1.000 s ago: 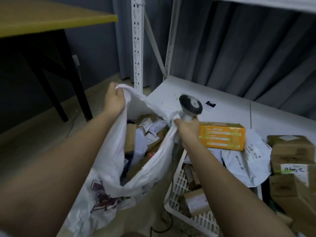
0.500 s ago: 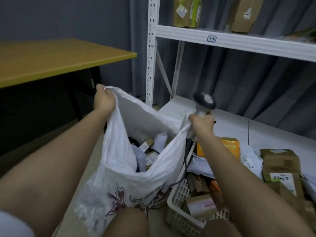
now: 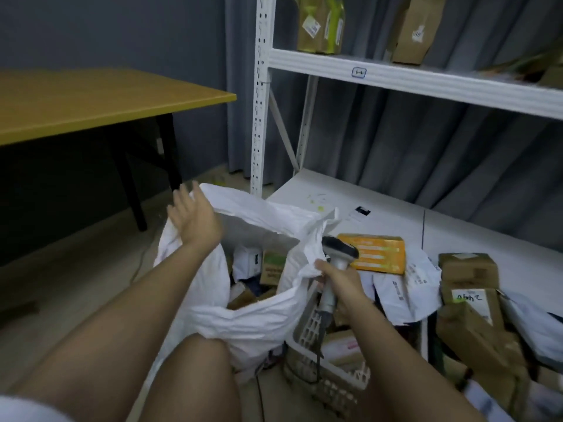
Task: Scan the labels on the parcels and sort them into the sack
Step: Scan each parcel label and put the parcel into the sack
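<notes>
Fingers of the left hand (image 3: 195, 219) have let go of the sack (image 3: 253, 312) rim and now spread loose above it. Right hand (image 3: 342, 284) still clasps the scanner (image 3: 338, 257) handle and pinches the sack's other edge.

Two bare arms reach forward, one hand spread, the other gripping.

The left hand (image 3: 195, 219) is raised with its fingers straight and spread, palm turned away, just touching the far rim of the sack (image 3: 259, 318); its forearm runs up from the lower left. The right hand (image 3: 341, 283) is curled round the handle of the scanner (image 3: 336, 263), thumb side pinching a fold of the sack's near rim. A bare knee sits low between the arms.
</notes>
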Motion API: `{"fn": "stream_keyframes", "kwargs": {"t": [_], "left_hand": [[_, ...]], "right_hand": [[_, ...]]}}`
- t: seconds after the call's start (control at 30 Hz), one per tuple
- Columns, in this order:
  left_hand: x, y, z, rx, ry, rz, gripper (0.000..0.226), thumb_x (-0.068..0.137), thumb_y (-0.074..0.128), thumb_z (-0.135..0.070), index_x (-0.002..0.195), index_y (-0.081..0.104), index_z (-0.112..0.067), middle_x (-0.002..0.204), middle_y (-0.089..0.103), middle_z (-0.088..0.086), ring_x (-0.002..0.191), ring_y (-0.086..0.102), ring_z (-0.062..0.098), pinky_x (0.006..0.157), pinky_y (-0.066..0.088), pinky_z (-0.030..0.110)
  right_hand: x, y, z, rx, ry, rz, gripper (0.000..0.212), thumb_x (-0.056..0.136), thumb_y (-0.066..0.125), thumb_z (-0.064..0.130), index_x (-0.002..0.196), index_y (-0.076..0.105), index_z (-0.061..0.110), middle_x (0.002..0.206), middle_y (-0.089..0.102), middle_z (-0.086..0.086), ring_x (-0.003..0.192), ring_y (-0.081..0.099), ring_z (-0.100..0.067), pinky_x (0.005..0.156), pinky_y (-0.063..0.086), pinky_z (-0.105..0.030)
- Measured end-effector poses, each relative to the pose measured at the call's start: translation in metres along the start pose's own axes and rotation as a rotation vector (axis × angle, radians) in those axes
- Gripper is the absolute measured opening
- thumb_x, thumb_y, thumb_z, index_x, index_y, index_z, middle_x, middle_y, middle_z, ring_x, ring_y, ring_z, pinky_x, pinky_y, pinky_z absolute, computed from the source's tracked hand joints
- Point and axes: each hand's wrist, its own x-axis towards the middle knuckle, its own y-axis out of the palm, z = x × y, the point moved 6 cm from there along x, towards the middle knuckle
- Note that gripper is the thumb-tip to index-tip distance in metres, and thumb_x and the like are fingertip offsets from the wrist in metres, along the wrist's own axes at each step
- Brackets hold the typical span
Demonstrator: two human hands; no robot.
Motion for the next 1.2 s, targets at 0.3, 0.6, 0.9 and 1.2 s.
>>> {"fn": "stream_keyframes", "kwargs": {"t": [0.3,0.6,0.9,1.2], "left_hand": [[-0.124,0.023,-0.154,-0.344,0.635,0.32,0.044,0.091,0.051,-0.013,0.135,0.046,-0.012,0.142,0.04,0.01,0.132,0.034,0.028,0.109,0.029,0.037],[-0.232,0.067,-0.219,-0.327,0.879,0.547,0.03,0.094,0.048,-0.017,0.123,0.055,-0.015,0.124,0.054,0.008,0.111,0.053,0.027,0.084,0.048,0.04],[-0.256,0.123,-0.185,0.057,1.108,0.492,0.026,0.084,0.054,-0.009,0.108,0.063,-0.005,0.115,0.059,0.017,0.106,0.055,0.037,0.089,0.045,0.041],[-0.218,0.189,-0.199,0.537,1.274,0.42,0.04,0.098,0.04,-0.013,0.138,0.04,-0.015,0.131,0.043,0.012,0.114,0.05,0.033,0.075,0.046,0.039]], "right_hand": [[-0.034,-0.078,0.02,0.227,-0.075,-0.059,0.01,0.09,0.066,0.008,0.095,0.058,0.003,0.083,0.066,-0.014,0.068,0.067,-0.019,0.04,0.046,-0.022],[-0.049,-0.184,0.005,0.354,-0.08,-0.166,0.009,0.093,0.063,0.012,0.095,0.057,0.006,0.077,0.064,-0.008,0.051,0.064,-0.007,0.041,0.043,-0.017],[-0.03,-0.207,0.001,0.092,-0.208,-0.198,0.013,0.09,0.068,0.015,0.098,0.064,0.006,0.09,0.072,-0.01,0.067,0.069,-0.014,0.056,0.051,-0.024],[0.024,-0.217,-0.03,0.129,-0.081,-0.221,0.026,0.088,0.07,0.011,0.109,0.062,-0.002,0.088,0.069,-0.013,0.055,0.066,-0.01,0.043,0.046,-0.019]]}}
